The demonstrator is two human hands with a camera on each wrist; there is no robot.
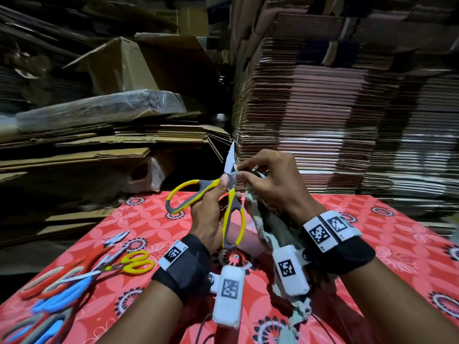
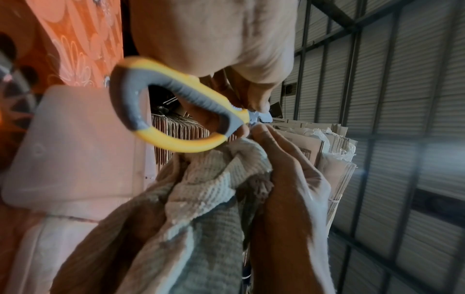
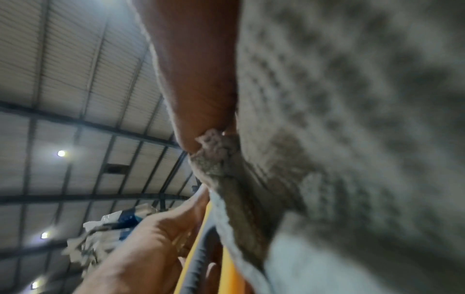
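Observation:
Yellow-and-grey scissors (image 1: 183, 194) are held up over the table, spread wide, with one blade (image 1: 229, 157) pointing upward. My left hand (image 1: 211, 207) grips them near the pivot and one handle loop. My right hand (image 1: 270, 184) pinches a pale waffle-weave cloth (image 1: 263, 219) against the base of the blade. The rest of the cloth hangs down past my right wrist. In the left wrist view a handle loop (image 2: 141, 111) sits just above the bunched cloth (image 2: 206, 179). The right wrist view is mostly filled by the cloth (image 3: 352, 119), with the scissors handle (image 3: 198, 258) below.
A table with a red floral cover (image 1: 372, 244) lies under my hands. At its left edge lie several other scissors: a small yellow pair (image 1: 134, 263), an orange pair (image 1: 62, 274), blue pairs (image 1: 62, 294). Tall stacks of flattened cardboard (image 1: 323, 120) stand behind.

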